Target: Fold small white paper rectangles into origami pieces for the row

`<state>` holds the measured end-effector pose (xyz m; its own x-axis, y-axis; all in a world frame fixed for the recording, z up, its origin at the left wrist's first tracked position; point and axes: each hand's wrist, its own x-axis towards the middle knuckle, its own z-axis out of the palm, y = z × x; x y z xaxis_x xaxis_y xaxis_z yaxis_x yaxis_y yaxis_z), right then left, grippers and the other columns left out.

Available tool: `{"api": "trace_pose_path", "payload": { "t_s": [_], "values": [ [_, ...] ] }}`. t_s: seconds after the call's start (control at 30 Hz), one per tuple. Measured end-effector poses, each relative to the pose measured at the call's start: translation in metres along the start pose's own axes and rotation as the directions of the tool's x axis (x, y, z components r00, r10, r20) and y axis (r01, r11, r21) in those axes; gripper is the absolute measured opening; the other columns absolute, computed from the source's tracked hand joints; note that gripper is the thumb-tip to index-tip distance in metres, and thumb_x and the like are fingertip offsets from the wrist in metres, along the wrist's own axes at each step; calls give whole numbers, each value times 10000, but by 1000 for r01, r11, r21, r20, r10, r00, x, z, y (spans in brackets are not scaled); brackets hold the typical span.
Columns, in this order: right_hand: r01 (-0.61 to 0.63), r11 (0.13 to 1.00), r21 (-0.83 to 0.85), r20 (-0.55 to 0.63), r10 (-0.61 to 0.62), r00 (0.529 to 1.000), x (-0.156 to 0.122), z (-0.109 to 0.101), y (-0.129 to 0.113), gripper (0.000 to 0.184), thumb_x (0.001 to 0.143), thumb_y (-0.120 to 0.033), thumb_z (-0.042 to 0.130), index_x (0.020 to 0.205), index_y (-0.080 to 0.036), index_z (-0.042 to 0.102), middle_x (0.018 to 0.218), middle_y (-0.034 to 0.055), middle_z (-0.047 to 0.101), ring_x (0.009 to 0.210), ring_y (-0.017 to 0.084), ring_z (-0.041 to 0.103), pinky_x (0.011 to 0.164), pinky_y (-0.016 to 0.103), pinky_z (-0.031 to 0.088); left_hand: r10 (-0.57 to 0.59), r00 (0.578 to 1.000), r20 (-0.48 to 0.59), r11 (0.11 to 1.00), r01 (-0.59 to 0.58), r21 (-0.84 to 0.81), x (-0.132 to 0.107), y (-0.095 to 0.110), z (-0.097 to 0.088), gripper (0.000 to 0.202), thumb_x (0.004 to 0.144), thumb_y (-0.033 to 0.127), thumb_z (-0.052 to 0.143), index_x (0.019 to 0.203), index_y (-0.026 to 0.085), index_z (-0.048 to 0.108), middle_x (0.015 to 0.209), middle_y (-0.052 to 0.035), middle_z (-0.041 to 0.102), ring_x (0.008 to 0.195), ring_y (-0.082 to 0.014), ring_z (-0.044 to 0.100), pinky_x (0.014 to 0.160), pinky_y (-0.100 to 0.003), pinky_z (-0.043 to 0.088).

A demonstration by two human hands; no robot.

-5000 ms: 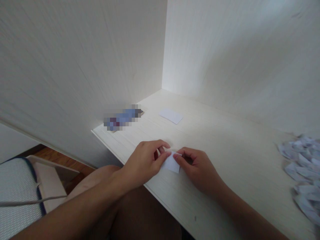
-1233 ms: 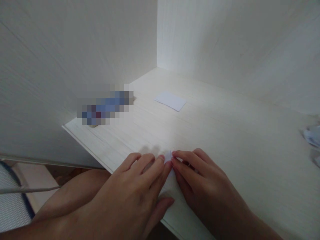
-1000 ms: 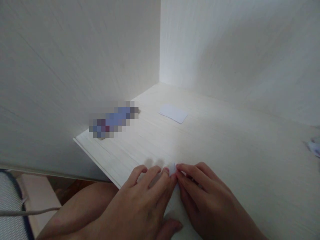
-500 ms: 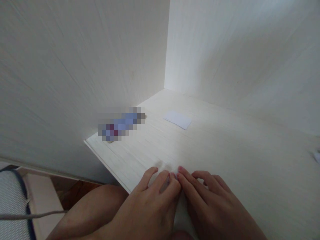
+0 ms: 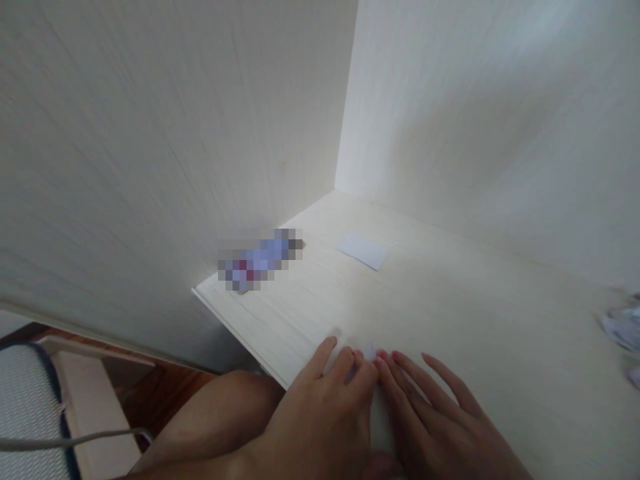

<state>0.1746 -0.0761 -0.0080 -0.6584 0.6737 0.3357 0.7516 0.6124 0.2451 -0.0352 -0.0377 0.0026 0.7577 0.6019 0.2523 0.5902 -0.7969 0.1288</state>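
My left hand [image 5: 333,397] is closed near the table's front edge, its thumb and curled fingers pinching a small pale piece of paper [image 5: 370,351]. Only a little tip of that paper shows; the fingers cover the rest. Touching the same piece from the other side is my right hand [image 5: 435,417], its index and middle fingertips pressed in close and the outer fingers spread. A flat white rectangle of paper [image 5: 363,251] lies farther back on the white table [image 5: 450,300], apart from both hands.
A pixelated bluish object [image 5: 260,260] lies along the left panel [image 5: 150,133]. Crumpled pale material [image 5: 623,327] sits at the far right. A back wall [image 5: 475,133] closes the table off. My knee [image 5: 225,407] and a mesh-covered seat [image 5: 30,407] are at lower left.
The view has shifted, bringing more of the crumpled material in at the right. The outer fingers of my right hand have spread, and a paper tip now shows between the fingertips.
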Motion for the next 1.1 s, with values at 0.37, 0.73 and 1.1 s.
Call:
{"api": "trace_pose_path", "payload": {
  "t_s": [0.37, 0.73, 1.1],
  "values": [
    [-240, 969, 52, 109, 234, 966, -11, -21, -31, 450, 1009, -186, 476, 1427, -72, 597, 1408, 124, 702, 1302, 280, 627, 1235, 531, 273, 34, 997, -67, 997, -29, 72, -5, 5, 4, 599, 994, 535, 572, 1313, 43, 692, 1372, -206, 690, 1291, -349, 617, 1131, -498, 448],
    [-368, 926, 85, 176, 350, 920, 1, -32, -42, 447, 1047, -236, 462, 1441, -67, 592, 1377, 172, 710, 1288, 314, 633, 1215, 579, 328, 204, 977, -63, 978, -201, 55, 8, -15, 6, 351, 1064, 226, 437, 1232, 85, 711, 1311, -176, 720, 1189, -266, 684, 1086, -406, 486],
    [-592, 802, 73, 197, 571, 797, 11, -31, -73, 504, 1067, -320, 442, 1490, -61, 536, 1480, 202, 631, 1408, 362, 544, 1238, 638, 266, 116, 993, 15, 993, -117, 32, -6, -13, 1, 434, 1095, 326, 387, 1398, 86, 584, 1512, -203, 583, 1464, -322, 495, 1250, -567, 290]
  ]
}}
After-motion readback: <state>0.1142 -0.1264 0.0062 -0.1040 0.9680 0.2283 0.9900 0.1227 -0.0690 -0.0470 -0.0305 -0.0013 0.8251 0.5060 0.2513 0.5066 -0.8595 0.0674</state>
